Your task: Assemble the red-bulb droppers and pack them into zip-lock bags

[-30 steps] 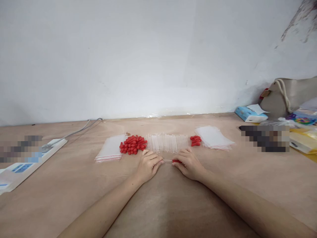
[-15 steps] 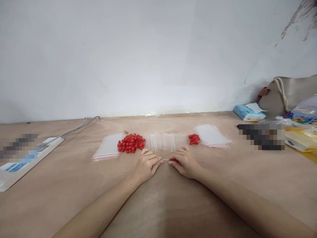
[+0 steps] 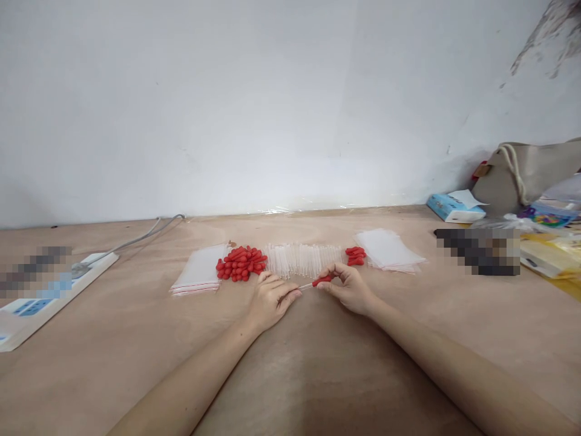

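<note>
My left hand [image 3: 271, 301] pinches a thin clear dropper tube [image 3: 305, 287] by its left part, which the fingers hide. At the tube's other end is a red rubber bulb [image 3: 322, 280], held in the fingertips of my right hand [image 3: 348, 290]. Bulb and tube meet in one slanting line; how deep the tube sits in the bulb cannot be made out. Just beyond my hands lies a row of clear dropper tubes [image 3: 304, 259]. A heap of red bulbs [image 3: 241, 264] is left of the row, and a smaller group of red bulbs [image 3: 355, 255] lies to its right.
White zip bags with red edges are stacked at the left [image 3: 200, 267] and right [image 3: 391, 249]. A power strip [image 3: 93, 270] with a grey cable stands far left. Far right are a blue tissue pack [image 3: 454, 208], a grey bag [image 3: 535, 169] and a blurred dark object [image 3: 476, 251].
My right hand has risen slightly and moved a little right with the red bulb, so bulb and tube now slant upward. More of the bulb shows. My left hand stays nearly still.
</note>
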`<state>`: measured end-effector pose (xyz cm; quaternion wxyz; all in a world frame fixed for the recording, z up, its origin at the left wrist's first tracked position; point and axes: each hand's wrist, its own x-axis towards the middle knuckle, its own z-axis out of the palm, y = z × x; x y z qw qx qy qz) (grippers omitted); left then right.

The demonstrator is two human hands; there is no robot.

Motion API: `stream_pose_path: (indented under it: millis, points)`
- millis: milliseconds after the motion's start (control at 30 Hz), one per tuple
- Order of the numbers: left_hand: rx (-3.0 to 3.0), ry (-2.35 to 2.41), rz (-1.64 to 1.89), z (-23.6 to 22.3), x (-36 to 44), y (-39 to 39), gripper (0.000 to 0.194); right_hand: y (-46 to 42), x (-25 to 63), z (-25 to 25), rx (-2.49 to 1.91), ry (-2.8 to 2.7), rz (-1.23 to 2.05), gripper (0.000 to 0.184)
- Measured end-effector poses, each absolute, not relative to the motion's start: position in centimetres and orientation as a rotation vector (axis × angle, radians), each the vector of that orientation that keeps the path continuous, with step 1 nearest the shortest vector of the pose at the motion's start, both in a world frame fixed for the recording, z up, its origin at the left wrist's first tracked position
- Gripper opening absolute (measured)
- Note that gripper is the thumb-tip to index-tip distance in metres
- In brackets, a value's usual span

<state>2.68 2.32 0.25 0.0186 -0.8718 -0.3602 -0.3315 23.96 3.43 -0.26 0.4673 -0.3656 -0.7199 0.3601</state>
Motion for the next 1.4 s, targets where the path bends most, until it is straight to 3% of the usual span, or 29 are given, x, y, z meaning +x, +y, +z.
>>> stream_pose_path:
  millis: [300, 533, 900, 1200, 1400]
  points:
    - [-2.736, -1.098, -1.014, 0.3, 2.5, 2.3, 0.018, 3.5, 24.3, 0.3, -0.917, -1.64, 1.186, 0.023]
    - [-2.74, -1.097, -1.003, 0.3, 2.5, 2.2, 0.018, 3.5, 24.7, 0.2, -0.883, -1.646, 1.263, 0.021]
    - [-2.686, -1.133, -1.033, 0.3, 3.0, 2.0, 0.021, 2.5, 22.6, -1.2, -1.014, -1.567, 0.814, 0.018]
    - [-2.717, -1.105, -1.118, 0.6, 2.7, 2.0, 0.024, 6.6, 25.3, 2.8, -1.049, -1.343, 0.785, 0.045]
    - [-2.727, -1.106, -1.041, 0.0, 2.8, 2.3, 0.016, 12.2, 29.1, 3.7, -1.619, -1.595, 0.597, 0.023]
